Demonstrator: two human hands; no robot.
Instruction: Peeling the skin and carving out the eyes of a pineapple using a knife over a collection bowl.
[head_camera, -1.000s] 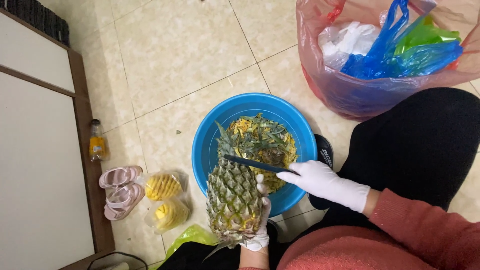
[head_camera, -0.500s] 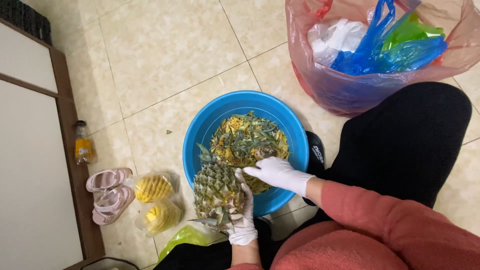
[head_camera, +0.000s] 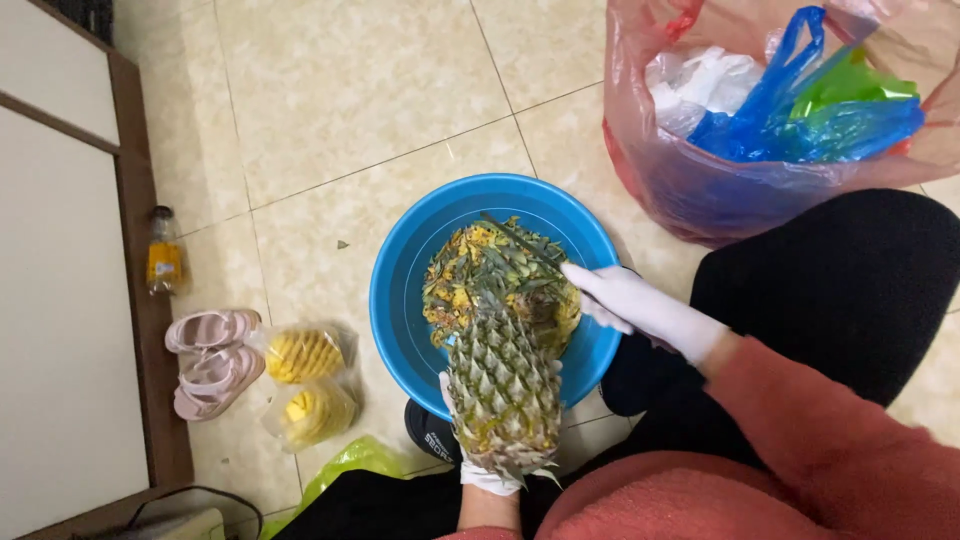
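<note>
A whole unpeeled pineapple (head_camera: 503, 385) stands over the near rim of a blue basin (head_camera: 400, 300). My left hand (head_camera: 485, 475), in a white glove, grips it from underneath. My right hand (head_camera: 635, 305), also in a white glove, holds a knife (head_camera: 520, 240). Its dark blade points left over the heap of peel and leaves (head_camera: 470, 275) in the basin, just beyond the fruit's top. The knife handle is hidden inside the glove. My legs in black and a pink sleeve fill the lower right.
A red plastic bag (head_camera: 720, 190) stuffed with blue, green and white bags stands at the upper right. Two peeled pineapples in clear bags (head_camera: 305, 355) lie left of the basin, beside pink sandals (head_camera: 212, 355). A small bottle (head_camera: 163, 255) leans against a wooden frame (head_camera: 140, 300). A green bag (head_camera: 345, 465) lies near my knee.
The pineapple tipped left, then came back upright over the basin's near rim. The knife left the fruit's top and now lies over the peelings.
</note>
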